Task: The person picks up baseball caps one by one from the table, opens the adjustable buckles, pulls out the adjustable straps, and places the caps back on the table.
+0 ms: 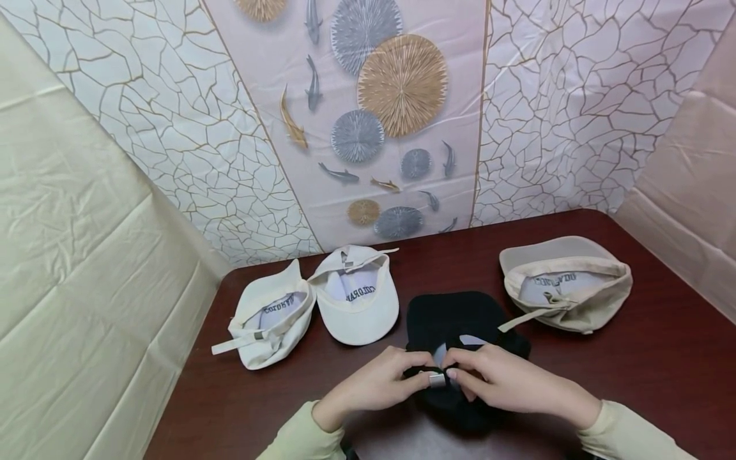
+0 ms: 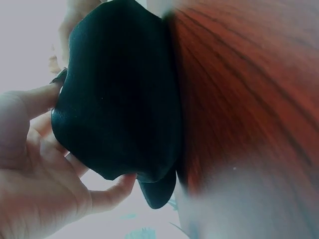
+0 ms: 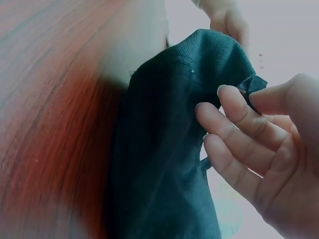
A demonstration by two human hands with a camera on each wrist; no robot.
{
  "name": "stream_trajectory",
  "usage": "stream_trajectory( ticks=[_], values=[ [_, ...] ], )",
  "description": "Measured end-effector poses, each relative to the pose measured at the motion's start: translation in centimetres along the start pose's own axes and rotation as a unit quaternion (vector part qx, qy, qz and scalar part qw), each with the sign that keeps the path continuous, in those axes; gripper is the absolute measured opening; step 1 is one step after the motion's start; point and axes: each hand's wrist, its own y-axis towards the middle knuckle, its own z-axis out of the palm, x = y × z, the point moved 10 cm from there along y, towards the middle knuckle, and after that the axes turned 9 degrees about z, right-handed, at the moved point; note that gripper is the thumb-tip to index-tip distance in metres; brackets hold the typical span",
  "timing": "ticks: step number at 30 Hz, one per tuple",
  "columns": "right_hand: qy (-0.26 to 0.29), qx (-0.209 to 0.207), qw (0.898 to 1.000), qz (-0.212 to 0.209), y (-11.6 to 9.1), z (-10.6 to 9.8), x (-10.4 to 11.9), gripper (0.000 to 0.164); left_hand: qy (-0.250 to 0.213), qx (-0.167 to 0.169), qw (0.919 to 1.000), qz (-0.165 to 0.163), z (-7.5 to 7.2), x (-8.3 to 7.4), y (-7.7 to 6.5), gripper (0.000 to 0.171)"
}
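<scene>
A black baseball cap [image 1: 454, 319] lies upside down on the table, its brim pointing away and its back strap near me. My left hand [image 1: 388, 380] pinches the strap beside a silver metal buckle [image 1: 437, 380], thumb and index finger right at it. From the other side my right hand [image 1: 506, 380] pinches the black strap [image 3: 254, 89] between thumb and index finger, its other fingers loosely bent along the cap's edge. In the left wrist view, the cap's crown [image 2: 119, 94] hides part of the right hand.
Two white caps [image 1: 358, 319] [image 1: 270, 319] lie upturned at the left, side by side. A beige cap [image 1: 604, 300] lies upturned at the right, its strap hanging toward the black one. The dark red-brown table [image 1: 661, 370] ends at a patterned cloth backdrop [image 1: 402, 160].
</scene>
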Motion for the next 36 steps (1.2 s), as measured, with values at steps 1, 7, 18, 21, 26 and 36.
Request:
stream_trajectory(
  ticks=[1,7,18,21,26,36],
  values=[
    [-0.003,-0.003,1.000,0.002,0.0,-0.1,-0.1,0.013,0.001,0.000,1.0000,0.000,0.0,0.0,0.0,0.010],
    [-0.056,-0.066,0.995,0.057,0.0,-1.8,-2.6,0.009,-0.009,0.005,0.9999,-0.009,0.1,0.1,-0.2,0.010],
    [-0.119,-0.138,0.975,0.126,-1.4,-4.6,-6.2,0.027,0.047,0.036,0.9981,-0.019,0.9,0.6,-1.3,0.014],
    [-0.142,-0.190,0.966,0.100,-2.2,-5.5,-5.6,0.037,0.110,0.068,0.9915,-0.013,1.5,0.5,-1.6,0.018],
    [-0.203,-0.255,0.942,0.081,-4.0,-6.7,-5.2,0.046,0.201,0.104,0.9741,0.003,2.1,0.4,-2.2,0.039],
    [-0.214,-0.129,0.963,0.096,-5.7,-4.5,-6.7,0.054,0.292,0.116,0.9483,0.044,2.1,-0.4,-2.3,0.051]
  ],
)
